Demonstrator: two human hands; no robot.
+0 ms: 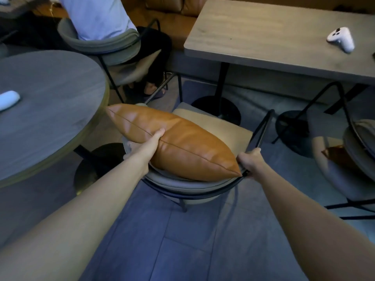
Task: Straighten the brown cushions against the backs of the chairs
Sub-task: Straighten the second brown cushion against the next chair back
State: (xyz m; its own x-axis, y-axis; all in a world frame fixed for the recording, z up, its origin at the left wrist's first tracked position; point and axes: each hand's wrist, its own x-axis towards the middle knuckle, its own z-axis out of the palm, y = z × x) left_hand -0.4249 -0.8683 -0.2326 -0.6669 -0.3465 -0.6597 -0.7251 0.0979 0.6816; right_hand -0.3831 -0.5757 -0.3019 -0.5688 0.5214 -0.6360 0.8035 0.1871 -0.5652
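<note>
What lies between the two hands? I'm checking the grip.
In the head view, the brown cushion spans the gap between left hand and right hand.

A: Round grey wooden worktop (pixel 50 110) crowds the left side, just beside the tan leather cushion's (pixel 174 142) far tip. Tight gap there.

B: Right side?

A: Black metal armrest tube (pixel 263 126) walls it; right hand (pixel 250 161) wrapped on its near end. Beyond, open grey floor (pixel 261 102), then the rectangular worktop's black pedestal base (pixel 217 110).

B: Over the beige seat pad (pixel 225 128)?

A: Free, ahead of the cushion. Left hand (pixel 150 142) pinches the cushion's seam.
</note>
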